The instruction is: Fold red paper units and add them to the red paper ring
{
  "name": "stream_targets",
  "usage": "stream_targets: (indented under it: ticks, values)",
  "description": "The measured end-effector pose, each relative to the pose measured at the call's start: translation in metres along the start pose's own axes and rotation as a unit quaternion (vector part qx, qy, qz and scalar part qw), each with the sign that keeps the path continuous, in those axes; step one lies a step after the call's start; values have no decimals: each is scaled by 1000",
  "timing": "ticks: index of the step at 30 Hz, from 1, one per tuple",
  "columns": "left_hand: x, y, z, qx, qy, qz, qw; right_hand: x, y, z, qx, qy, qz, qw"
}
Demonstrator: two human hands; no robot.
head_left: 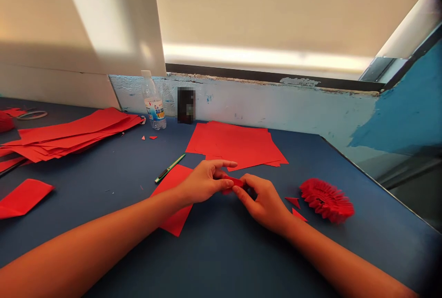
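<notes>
Between both hands is a small folded piece of red paper point(233, 181), held just above the blue table. My left hand point(207, 180) pinches its left end with thumb and fingers, the index finger stretched out over it. At the other end, the thumb and fingers of my right hand point(262, 199) are closed on the same piece. Under my left wrist lies a red paper sheet point(176, 217), partly covered by the forearm. A green utility knife point(170, 168) rests by that sheet's upper edge. Right of my right hand sits a red pleated paper rosette point(326, 200).
A stack of red sheets point(238, 143) lies toward the wall, with more red paper point(76, 132) at the left. A plastic bottle point(154, 104) stands by the wall. Red triangular scraps point(299, 215), a folded red piece point(26, 198) and a tape roll point(31, 115) are on the table.
</notes>
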State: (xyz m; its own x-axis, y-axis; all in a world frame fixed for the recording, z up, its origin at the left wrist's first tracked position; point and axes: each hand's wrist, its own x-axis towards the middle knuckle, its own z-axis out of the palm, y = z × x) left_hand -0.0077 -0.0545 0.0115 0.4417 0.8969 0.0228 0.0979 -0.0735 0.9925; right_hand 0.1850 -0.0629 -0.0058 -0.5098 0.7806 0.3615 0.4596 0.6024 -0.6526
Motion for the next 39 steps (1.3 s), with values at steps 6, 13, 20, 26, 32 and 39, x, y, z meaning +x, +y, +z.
stream_targets:
  ticks: [6,13,20,26,32,39]
  values:
    - [-1,1,-1,-43,18,3,999,-3,6,2,-31,88,-67,993]
    - [1,1,-4,-203,-24,-32,978,-1,2,-2,-223,197,-248,922]
    - [0,5,1,-256,-60,-106,959,-1,-2,-3,-213,178,-245,929]
    - [-2,6,3,-311,-85,-120,939,0,-1,-5,-249,153,-294,910]
    - [-3,11,5,-166,-1,-146,975,1,0,-3,-126,181,-159,962]
    - [-6,7,10,63,52,17,996,7,-2,-5,112,67,76,988]
